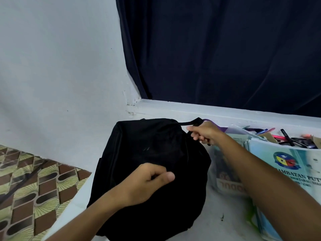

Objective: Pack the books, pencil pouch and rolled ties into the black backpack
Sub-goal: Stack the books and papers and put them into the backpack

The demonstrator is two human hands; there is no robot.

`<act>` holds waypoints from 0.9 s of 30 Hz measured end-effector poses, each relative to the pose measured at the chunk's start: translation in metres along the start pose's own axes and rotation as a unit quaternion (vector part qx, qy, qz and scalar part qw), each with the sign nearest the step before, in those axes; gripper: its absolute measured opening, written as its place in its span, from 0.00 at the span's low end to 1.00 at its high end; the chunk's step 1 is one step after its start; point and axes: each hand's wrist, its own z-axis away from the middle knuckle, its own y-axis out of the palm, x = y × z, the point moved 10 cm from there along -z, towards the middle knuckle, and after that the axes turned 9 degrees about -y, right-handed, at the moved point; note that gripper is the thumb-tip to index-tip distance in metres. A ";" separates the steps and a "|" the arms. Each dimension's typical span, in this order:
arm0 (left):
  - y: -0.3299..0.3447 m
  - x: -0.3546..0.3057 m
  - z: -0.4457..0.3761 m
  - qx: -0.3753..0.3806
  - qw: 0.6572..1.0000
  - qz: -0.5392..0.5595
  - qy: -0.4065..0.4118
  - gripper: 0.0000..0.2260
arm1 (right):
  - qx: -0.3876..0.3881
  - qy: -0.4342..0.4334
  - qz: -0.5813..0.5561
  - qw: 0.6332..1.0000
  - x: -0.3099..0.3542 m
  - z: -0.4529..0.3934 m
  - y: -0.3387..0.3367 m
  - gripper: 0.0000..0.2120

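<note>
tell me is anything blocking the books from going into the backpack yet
Yes, the backpack itself looks closed; no opening shows. The left hand pinches its front fabric and the right hand grips near its top. The books stand right beside it.

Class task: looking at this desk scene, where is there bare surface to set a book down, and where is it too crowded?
Bare white surface shows between the black backpack and the books on the right, in the near part. A narrow bare strip also runs along the white ledge behind the backpack. The right side is crowded with books and pens.
</note>
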 end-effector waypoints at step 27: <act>-0.184 0.113 0.052 -0.101 0.978 0.093 -0.155 0.33 | 0.146 -0.121 -0.364 0.912 0.087 0.026 0.059 0.17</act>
